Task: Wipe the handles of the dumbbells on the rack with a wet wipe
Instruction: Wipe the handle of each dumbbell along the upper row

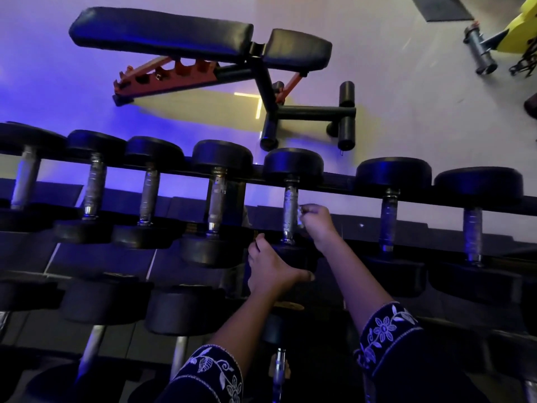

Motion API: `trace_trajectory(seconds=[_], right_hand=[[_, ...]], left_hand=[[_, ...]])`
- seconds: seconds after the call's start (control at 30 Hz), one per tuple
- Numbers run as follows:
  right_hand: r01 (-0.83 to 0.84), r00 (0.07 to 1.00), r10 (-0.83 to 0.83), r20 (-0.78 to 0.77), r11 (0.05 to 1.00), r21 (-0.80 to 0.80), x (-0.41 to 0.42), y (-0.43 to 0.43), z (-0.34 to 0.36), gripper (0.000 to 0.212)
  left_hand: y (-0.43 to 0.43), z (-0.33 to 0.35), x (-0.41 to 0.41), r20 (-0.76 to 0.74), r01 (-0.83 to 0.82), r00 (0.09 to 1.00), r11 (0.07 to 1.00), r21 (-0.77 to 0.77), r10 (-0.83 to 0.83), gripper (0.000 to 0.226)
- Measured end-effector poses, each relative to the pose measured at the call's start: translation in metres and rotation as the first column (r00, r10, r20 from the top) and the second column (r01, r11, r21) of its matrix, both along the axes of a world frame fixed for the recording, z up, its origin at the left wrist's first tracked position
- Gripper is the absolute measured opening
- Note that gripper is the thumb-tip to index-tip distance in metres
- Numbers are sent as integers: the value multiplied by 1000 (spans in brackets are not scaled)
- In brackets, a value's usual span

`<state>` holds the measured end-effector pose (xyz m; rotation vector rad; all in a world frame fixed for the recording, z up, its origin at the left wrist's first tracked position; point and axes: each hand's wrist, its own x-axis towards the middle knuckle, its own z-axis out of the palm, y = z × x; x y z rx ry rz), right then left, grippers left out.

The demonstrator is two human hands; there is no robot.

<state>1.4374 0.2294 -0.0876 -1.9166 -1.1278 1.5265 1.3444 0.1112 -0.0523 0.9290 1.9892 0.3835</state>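
The left hand (pixel 273 266) curls over the near head of a dumbbell (pixel 293 165) on the rack's (pixel 340 183) top row, probably bracing it so it cannot roll under rubbing. The right hand (pixel 315 221), at 3 o'clock of the handle (pixel 289 210), pinches a small bunched wet wipe (pixel 300 216) against the knurled metal. Coming in from the side likely leaves the handle's whole length reachable. More dumbbells sit at 3 and 9 o'clock; a bench (pixel 162 33) lies on the floor at 12
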Motion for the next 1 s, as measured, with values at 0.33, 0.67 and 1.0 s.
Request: trace_trajectory(seconds=[0.33, 0.67, 1.0], right_hand=[[-188, 957, 164, 238, 979, 83, 10, -35, 30, 9], [-432, 844, 136, 519, 745, 508, -23, -21, 30, 17], [-781, 555, 361, 749, 536, 320, -5, -14, 38, 9]], left_hand=[[0, 1, 0, 1, -17, 1000, 1000, -18, 17, 141], [-2, 8, 4, -7, -9, 1000, 1000, -9, 9, 143], [-1, 3, 4, -13, 0, 1000, 1000, 3, 0, 143]])
